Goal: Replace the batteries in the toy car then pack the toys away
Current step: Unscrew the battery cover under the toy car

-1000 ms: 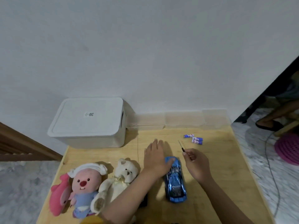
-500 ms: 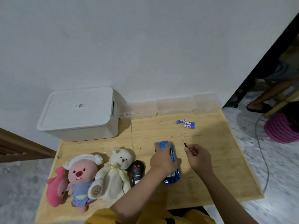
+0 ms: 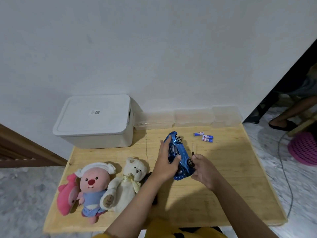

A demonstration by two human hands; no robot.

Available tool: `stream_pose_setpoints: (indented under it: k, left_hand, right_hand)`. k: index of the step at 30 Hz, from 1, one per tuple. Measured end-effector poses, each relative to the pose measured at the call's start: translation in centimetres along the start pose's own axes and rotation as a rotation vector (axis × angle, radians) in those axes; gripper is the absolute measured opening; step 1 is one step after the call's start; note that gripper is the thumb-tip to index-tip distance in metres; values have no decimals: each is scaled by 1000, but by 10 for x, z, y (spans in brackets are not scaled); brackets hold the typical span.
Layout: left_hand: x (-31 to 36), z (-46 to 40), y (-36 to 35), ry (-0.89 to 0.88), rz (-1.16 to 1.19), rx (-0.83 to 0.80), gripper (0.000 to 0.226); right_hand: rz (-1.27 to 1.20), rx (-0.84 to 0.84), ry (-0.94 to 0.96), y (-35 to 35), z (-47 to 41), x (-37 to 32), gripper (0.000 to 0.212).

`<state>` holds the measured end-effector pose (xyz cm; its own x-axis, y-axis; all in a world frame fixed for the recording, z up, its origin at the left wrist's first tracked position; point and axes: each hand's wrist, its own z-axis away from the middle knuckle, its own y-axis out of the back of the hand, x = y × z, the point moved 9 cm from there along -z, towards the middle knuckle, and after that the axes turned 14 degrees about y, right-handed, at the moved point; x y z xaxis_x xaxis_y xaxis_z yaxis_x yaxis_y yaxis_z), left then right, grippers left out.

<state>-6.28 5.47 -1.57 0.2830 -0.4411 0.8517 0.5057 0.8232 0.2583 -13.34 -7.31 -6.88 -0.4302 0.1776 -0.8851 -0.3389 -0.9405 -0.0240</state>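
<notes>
Head view, centre of frame: left hand wraps the toy car across its roof and far flank, fingers spread along the body, thumb on the near side; that grip is closed on the car, which is rolled onto its side with two wheels facing right, tail end apparently just touching the worktop. Right hand sits just right of the car's rear wheel, pinching a thin screwdriver whose shaft points up and away; grip is closed on the tool, tip not on the car. Handling call: car looks like a rigid, glossy plastic shell, light, so likely slippery and prone to rotate under screwdriver torque. Best hold is across the body between the wheel arches, not on wheels or thin trim at nose and tail, with the underside turned fully up before driving the screw. Battery door not visible from here. Three small batteries lie loose upper right of the car, near the back edge; round, so they'll roll if bumped. Plush toys lie in a row lower left, soft, grab anywhere. White lidded box sits upper left, lid on, presumably the pack-away bin.
</notes>
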Motion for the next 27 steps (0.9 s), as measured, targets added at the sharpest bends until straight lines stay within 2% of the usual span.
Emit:
stream_pose_setpoints:
  k: [5, 9, 15, 21, 27]
  left_hand:
    - [-1, 3, 3, -50, 58, -28, 69]
    - [7, 6, 3, -74, 117, -84, 66]
    - [12, 0, 14, -61, 147, -82, 67]
    - [9, -7, 15, -1, 126, -72, 65]
    - [17, -5, 24, -32, 145, 9, 44]
  right_hand:
    - [-135, -11, -74, -7, 1, 0, 28]
    - [-281, -27, -57, -14, 4, -8, 23]
    - [-276, 35, -80, -30, -11, -15, 20]
    - [-242, 113, 71, -26, -12, -40, 16]
    - [-14, 162, 270, -17, -15, -62, 16]
